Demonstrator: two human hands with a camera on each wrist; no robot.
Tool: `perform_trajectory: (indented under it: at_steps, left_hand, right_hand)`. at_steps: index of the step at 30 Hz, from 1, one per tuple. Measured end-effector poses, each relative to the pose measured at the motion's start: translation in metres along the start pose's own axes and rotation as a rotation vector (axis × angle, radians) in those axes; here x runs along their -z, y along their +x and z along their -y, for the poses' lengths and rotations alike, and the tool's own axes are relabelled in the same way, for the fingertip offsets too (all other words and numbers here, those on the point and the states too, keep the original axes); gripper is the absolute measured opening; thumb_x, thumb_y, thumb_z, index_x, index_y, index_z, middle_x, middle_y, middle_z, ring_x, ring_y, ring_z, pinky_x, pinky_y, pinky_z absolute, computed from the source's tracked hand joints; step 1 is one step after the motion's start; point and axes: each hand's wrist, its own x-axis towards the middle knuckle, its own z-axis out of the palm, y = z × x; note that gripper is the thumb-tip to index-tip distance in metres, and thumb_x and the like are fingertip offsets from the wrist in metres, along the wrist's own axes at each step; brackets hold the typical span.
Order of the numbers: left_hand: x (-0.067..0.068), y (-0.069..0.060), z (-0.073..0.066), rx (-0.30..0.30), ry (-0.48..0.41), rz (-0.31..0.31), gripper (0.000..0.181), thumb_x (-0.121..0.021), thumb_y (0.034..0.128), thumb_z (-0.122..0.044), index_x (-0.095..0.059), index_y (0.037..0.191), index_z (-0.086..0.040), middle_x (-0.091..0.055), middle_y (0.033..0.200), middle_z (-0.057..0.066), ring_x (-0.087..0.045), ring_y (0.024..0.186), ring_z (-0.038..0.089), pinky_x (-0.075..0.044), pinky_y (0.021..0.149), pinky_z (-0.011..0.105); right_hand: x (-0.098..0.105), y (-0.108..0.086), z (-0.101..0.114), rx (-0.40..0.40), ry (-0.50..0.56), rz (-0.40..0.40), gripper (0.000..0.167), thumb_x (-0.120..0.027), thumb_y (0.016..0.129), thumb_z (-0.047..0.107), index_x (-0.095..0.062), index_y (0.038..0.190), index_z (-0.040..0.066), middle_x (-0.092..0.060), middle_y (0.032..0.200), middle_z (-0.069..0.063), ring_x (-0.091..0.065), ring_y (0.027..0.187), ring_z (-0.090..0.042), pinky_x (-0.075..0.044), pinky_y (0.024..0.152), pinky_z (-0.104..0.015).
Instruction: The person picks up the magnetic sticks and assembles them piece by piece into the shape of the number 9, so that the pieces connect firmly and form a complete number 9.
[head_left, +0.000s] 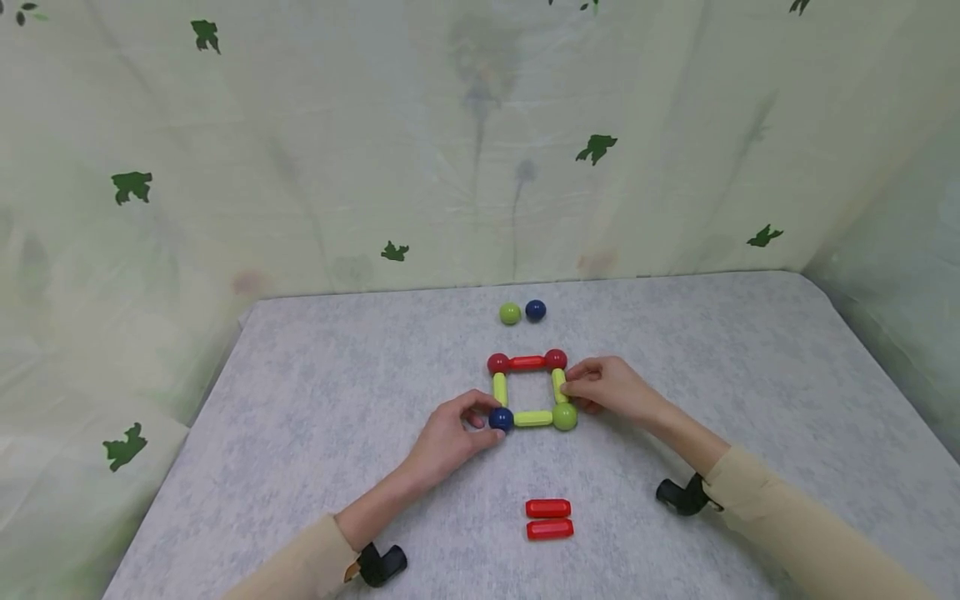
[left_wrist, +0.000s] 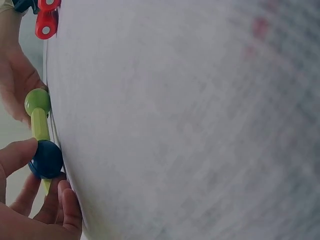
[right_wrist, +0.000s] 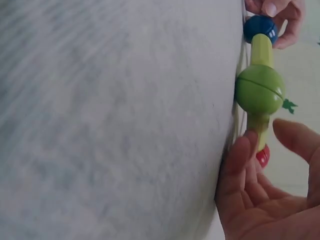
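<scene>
A square frame of balls and rods lies on the table. Its far side is a red rod [head_left: 527, 363] between two red balls [head_left: 498, 363]. Yellow-green rods [head_left: 533, 418] form the other sides, with a blue ball [left_wrist: 46, 160] and a green ball [right_wrist: 260, 90] at the near corners. My left hand [head_left: 457, 429] pinches the blue ball between thumb and fingers. At the right-hand yellow-green rod [head_left: 559, 386] is my right hand [head_left: 611, 387]. One fingertip touches that rod, while a small gap shows beside the thumb in the right wrist view.
Two red rods [head_left: 548, 508] lie side by side nearer me. Beyond the frame sit a loose green ball [head_left: 510, 313] and a loose blue ball [head_left: 536, 310]. A pale curtain with leaf patterns [head_left: 597, 148] hangs behind the grey-white table [head_left: 337, 358].
</scene>
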Motion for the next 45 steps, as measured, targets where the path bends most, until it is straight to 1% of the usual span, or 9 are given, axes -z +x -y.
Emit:
perform_trajectory:
  at_steps: [6,13,17,23,27,33,38,41,45]
  left_hand:
    - [0.0,0.001,0.0,-0.003,0.004,-0.002,0.028,-0.075,0.0876,-0.018,-0.066,0.114,-0.019,-0.06,0.103,0.0,-0.053,0.09,0.02,-0.047,0.068,0.031]
    - [0.0,0.002,-0.001,-0.007,0.004,0.001,0.028,-0.075,0.088,-0.016,-0.066,0.114,-0.019,-0.06,0.103,-0.001,-0.053,0.089,0.02,-0.047,0.068,0.031]
    - [0.001,0.001,-0.002,0.003,0.004,0.001,0.028,-0.075,0.0877,-0.016,-0.066,0.114,-0.018,-0.06,0.102,-0.001,-0.053,0.089,0.021,-0.047,0.068,0.031]
    - [0.001,0.001,-0.002,0.005,0.004,-0.001,0.028,-0.075,0.0875,-0.016,-0.066,0.114,-0.019,-0.06,0.101,-0.001,-0.053,0.089,0.02,-0.047,0.069,0.032]
    - [0.001,0.001,-0.002,0.009,0.001,-0.001,0.028,-0.076,0.0872,-0.016,-0.067,0.113,-0.019,-0.061,0.101,-0.001,-0.053,0.088,0.021,-0.047,0.07,0.032]
    - [0.002,0.002,-0.002,0.023,-0.034,0.01,0.028,-0.076,0.0868,-0.015,-0.067,0.113,-0.019,-0.062,0.102,-0.001,-0.054,0.09,0.021,-0.048,0.072,0.034]
    - [0.003,0.003,-0.001,0.023,-0.043,0.017,0.027,-0.076,0.0867,-0.015,-0.067,0.112,-0.018,-0.062,0.102,-0.001,-0.054,0.089,0.021,-0.047,0.071,0.033]
    - [0.003,0.003,-0.001,0.022,-0.045,0.019,0.027,-0.076,0.0867,-0.015,-0.067,0.112,-0.018,-0.062,0.102,-0.001,-0.054,0.089,0.021,-0.047,0.071,0.033]
    - [0.003,0.004,0.0,0.025,-0.047,0.023,0.027,-0.076,0.0865,-0.015,-0.067,0.112,-0.018,-0.062,0.102,-0.001,-0.054,0.09,0.021,-0.048,0.071,0.032]
  right_hand:
    - [0.009,-0.017,-0.003,0.127,-0.002,0.053,0.036,-0.068,0.092,0.018,-0.059,0.123,0.002,-0.067,0.086,-0.008,-0.061,0.076,-0.022,-0.051,0.069,-0.032]
    - [0.002,-0.055,0.001,0.336,-0.196,0.021,0.02,-0.069,0.092,0.015,-0.066,0.112,0.013,-0.064,0.09,0.006,-0.059,0.083,-0.016,-0.051,0.071,-0.03]
    - [-0.01,-0.074,0.002,0.393,-0.249,0.094,0.019,-0.07,0.092,0.016,-0.068,0.11,0.015,-0.063,0.091,0.012,-0.058,0.084,-0.011,-0.05,0.072,-0.028]
    - [-0.03,-0.091,0.001,0.41,-0.26,0.268,0.019,-0.07,0.092,0.02,-0.068,0.111,0.019,-0.062,0.094,0.014,-0.056,0.083,-0.006,-0.049,0.071,-0.026]
    - [-0.043,-0.093,0.002,0.417,-0.304,0.33,0.019,-0.07,0.092,0.022,-0.068,0.111,0.023,-0.062,0.097,0.018,-0.056,0.085,-0.003,-0.048,0.075,-0.025]
    - [-0.057,-0.09,0.009,0.396,-0.438,0.335,0.025,-0.072,0.09,0.027,-0.068,0.115,0.024,-0.059,0.101,0.022,-0.054,0.088,-0.001,-0.048,0.081,-0.028]
    - [-0.063,-0.086,0.012,0.375,-0.482,0.353,0.027,-0.073,0.089,0.027,-0.069,0.115,0.022,-0.058,0.098,0.02,-0.053,0.087,-0.001,-0.047,0.08,-0.027]
    - [-0.062,-0.086,0.013,0.366,-0.474,0.353,0.025,-0.072,0.09,0.026,-0.069,0.115,0.021,-0.056,0.096,0.02,-0.052,0.084,-0.002,-0.047,0.077,-0.026]
    - [-0.058,-0.088,0.009,0.336,-0.402,0.335,0.022,-0.069,0.093,0.024,-0.068,0.115,0.023,-0.055,0.097,0.018,-0.052,0.085,-0.003,-0.047,0.076,-0.026]
